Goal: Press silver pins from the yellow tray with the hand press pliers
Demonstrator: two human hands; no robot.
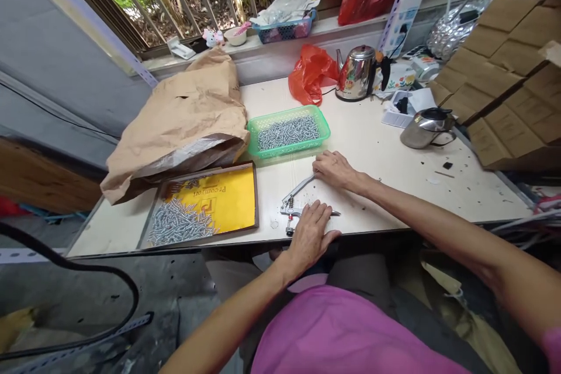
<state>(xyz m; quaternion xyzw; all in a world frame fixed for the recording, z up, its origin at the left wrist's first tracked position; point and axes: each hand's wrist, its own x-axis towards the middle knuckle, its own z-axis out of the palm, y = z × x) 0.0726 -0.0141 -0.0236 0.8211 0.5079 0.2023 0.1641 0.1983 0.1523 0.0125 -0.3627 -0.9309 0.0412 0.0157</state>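
Note:
A small metal lever tool with a spring and a red part stands at the front edge of the table. My right hand is closed around the end of its raised lever handle. My left hand lies over the tool's body, fingers stretched out and thumb apart; what is under the palm is hidden. To the left, a shallow box with a yellow bottom holds a heap of small silver metal pins or screws. Behind the tool, a green plastic basket contains more such silver pieces.
A large brown paper sack lies at the left. Toward the back are a red plastic bag and a steel kettle. A metal pitcher and cardboard stand at the right. Small scraps dot the table.

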